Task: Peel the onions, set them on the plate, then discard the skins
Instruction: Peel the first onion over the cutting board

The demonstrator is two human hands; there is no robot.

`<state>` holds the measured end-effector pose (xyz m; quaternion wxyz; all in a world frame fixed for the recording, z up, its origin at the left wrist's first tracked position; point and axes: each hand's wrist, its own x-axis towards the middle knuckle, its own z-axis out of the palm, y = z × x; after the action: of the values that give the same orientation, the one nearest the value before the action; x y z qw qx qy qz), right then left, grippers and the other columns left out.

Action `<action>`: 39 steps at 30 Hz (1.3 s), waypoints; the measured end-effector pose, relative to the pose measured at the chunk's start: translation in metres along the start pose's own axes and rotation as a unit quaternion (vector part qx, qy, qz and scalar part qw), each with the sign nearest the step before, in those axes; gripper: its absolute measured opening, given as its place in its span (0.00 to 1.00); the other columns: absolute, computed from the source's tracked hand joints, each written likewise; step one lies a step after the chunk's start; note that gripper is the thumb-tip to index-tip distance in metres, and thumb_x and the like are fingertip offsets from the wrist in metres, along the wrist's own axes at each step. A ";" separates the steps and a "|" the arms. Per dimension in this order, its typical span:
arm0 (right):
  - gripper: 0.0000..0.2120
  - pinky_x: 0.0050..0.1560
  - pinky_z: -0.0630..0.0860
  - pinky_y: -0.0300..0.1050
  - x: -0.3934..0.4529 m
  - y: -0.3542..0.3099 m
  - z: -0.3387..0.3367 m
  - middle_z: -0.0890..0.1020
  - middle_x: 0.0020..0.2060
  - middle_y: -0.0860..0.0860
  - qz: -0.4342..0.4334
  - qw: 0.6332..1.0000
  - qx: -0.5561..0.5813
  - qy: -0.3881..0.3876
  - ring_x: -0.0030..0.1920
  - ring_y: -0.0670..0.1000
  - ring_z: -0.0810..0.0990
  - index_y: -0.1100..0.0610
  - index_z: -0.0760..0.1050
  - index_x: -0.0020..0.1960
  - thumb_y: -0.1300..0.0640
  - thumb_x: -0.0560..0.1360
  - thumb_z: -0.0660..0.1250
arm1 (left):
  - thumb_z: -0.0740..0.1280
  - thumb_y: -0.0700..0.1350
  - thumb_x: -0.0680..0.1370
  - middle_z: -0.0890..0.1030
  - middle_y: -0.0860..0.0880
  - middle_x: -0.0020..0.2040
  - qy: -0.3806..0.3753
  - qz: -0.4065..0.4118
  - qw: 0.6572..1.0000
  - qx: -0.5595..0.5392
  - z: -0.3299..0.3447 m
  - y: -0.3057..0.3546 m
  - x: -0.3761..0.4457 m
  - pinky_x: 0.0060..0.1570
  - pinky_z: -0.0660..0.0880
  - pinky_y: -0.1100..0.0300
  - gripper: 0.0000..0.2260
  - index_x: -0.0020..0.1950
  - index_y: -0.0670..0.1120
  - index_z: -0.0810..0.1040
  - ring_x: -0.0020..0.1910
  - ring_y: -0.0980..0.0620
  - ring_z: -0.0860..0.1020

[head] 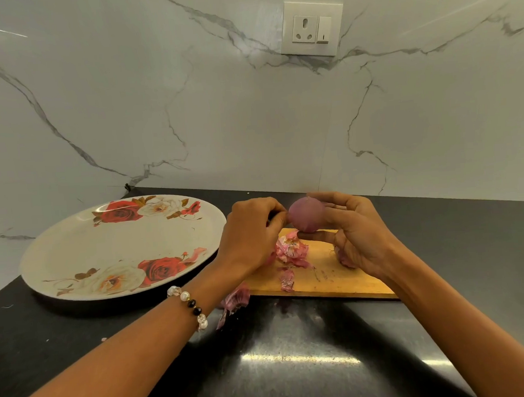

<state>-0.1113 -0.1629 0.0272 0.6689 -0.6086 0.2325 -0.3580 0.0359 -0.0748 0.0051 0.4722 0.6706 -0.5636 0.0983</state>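
A purple onion is held above the wooden cutting board. My right hand grips it from the right, thumb under it and fingers behind. My left hand pinches at the onion's left side with curled fingertips. Pink onion skins lie in a heap on the board, and more skin pieces lie on the counter at the board's front left corner. Part of another onion shows under my right palm. The flowered plate sits to the left with nothing but a small skin scrap on its rim.
The black counter runs toward me from the board. A marble wall stands close behind the board and plate, with a socket and switch high up. The plate's left edge reaches the counter's left end.
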 end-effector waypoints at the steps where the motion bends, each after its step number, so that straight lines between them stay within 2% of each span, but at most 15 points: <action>1: 0.15 0.44 0.84 0.51 0.000 0.000 0.000 0.77 0.58 0.61 -0.001 1.000 -0.006 0.001 0.50 0.60 0.84 0.62 0.77 0.60 0.73 0.75 0.64 | 0.67 0.46 0.78 0.84 0.48 0.46 -0.007 0.014 1.000 0.015 0.001 0.000 0.000 0.43 0.76 0.65 0.08 0.52 0.44 0.83 0.38 0.57 0.78; 4: 0.14 0.41 0.84 0.48 0.000 -0.001 -0.001 0.77 0.57 0.61 -0.006 1.000 -0.015 0.005 0.50 0.59 0.83 0.61 0.77 0.58 0.73 0.76 0.63 | 0.66 0.45 0.79 0.83 0.49 0.47 -0.013 0.040 0.998 0.042 0.001 -0.001 0.000 0.42 0.70 0.68 0.08 0.52 0.44 0.82 0.41 0.58 0.74; 9: 0.11 0.37 0.83 0.45 -0.001 -0.004 -0.002 0.77 0.56 0.61 -0.012 1.000 -0.006 0.001 0.51 0.61 0.82 0.61 0.78 0.53 0.69 0.79 0.59 | 0.66 0.46 0.78 0.83 0.48 0.46 0.013 0.077 0.994 0.072 -0.002 -0.002 0.001 0.42 0.77 0.59 0.07 0.50 0.43 0.82 0.42 0.52 0.79; 17: 0.13 0.35 0.81 0.44 0.000 -0.004 -0.002 0.77 0.53 0.59 -0.007 1.000 -0.015 -0.014 0.48 0.58 0.81 0.63 0.79 0.51 0.71 0.78 0.57 | 0.68 0.44 0.77 0.83 0.47 0.43 0.071 0.090 0.989 0.089 0.000 -0.001 0.000 0.37 0.79 0.58 0.05 0.48 0.44 0.82 0.39 0.52 0.79; 21: 0.12 0.34 0.80 0.44 0.000 -0.004 -0.001 0.76 0.57 0.61 -0.003 1.000 -0.020 -0.007 0.52 0.60 0.79 0.63 0.79 0.51 0.70 0.78 0.57 | 0.68 0.44 0.77 0.83 0.47 0.43 0.072 0.083 0.990 0.091 0.001 0.001 -0.001 0.37 0.79 0.59 0.05 0.47 0.44 0.82 0.38 0.53 0.78; 24: 0.12 0.35 0.81 0.44 0.000 -0.004 -0.002 0.76 0.57 0.63 -0.004 1.000 -0.016 0.004 0.52 0.61 0.80 0.64 0.78 0.53 0.70 0.78 0.57 | 0.68 0.45 0.77 0.83 0.50 0.42 0.043 0.038 0.998 0.030 0.000 0.005 -0.001 0.39 0.77 0.63 0.05 0.46 0.45 0.82 0.38 0.56 0.77; 27: 0.12 0.36 0.82 0.44 0.000 -0.002 -0.002 0.77 0.57 0.63 -0.012 1.000 -0.004 0.011 0.52 0.61 0.81 0.64 0.77 0.56 0.70 0.79 0.57 | 0.68 0.45 0.77 0.82 0.51 0.38 -0.001 -0.063 0.996 -0.070 -0.002 0.010 0.000 0.40 0.78 0.62 0.05 0.44 0.46 0.81 0.36 0.55 0.80; 30: 0.12 0.39 0.83 0.46 0.000 -0.001 0.002 0.78 0.55 0.61 -0.023 0.999 0.018 0.015 0.51 0.59 0.82 0.63 0.77 0.55 0.70 0.79 0.57 | 0.67 0.44 0.78 0.82 0.48 0.38 -0.036 -0.184 0.965 -0.183 -0.005 0.015 0.000 0.40 0.82 0.57 0.05 0.44 0.45 0.81 0.35 0.53 0.83; 33: 0.11 0.44 0.84 0.50 0.001 -0.001 0.003 0.79 0.54 0.59 -0.026 0.997 0.061 0.031 0.52 0.59 0.82 0.64 0.78 0.54 0.71 0.79 0.58 | 0.67 0.43 0.78 0.82 0.44 0.40 -0.059 -0.287 0.907 -0.303 -0.009 0.019 0.001 0.40 0.81 0.55 0.06 0.45 0.42 0.81 0.36 0.50 0.83; 35: 0.11 0.44 0.84 0.50 0.002 -0.003 0.002 0.79 0.53 0.59 -0.027 0.995 0.087 0.046 0.51 0.59 0.81 0.65 0.77 0.53 0.71 0.78 0.58 | 0.67 0.42 0.78 0.82 0.44 0.40 -0.063 -0.319 0.883 -0.338 -0.010 0.021 0.000 0.40 0.81 0.56 0.07 0.46 0.41 0.82 0.36 0.49 0.83; 39: 0.11 0.41 0.84 0.47 0.003 -0.010 -0.006 0.78 0.50 0.59 -0.028 0.988 0.132 0.074 0.49 0.59 0.80 0.65 0.76 0.47 0.72 0.76 0.56 | 0.67 0.43 0.78 0.83 0.45 0.42 -0.052 -0.318 0.896 -0.305 -0.009 0.020 0.001 0.41 0.82 0.56 0.06 0.47 0.42 0.81 0.37 0.50 0.84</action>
<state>-0.1159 -0.1690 0.0362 0.7143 -0.4929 0.2147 -0.4480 0.0233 -0.0674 0.0211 0.6295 0.6416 -0.3463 -0.2688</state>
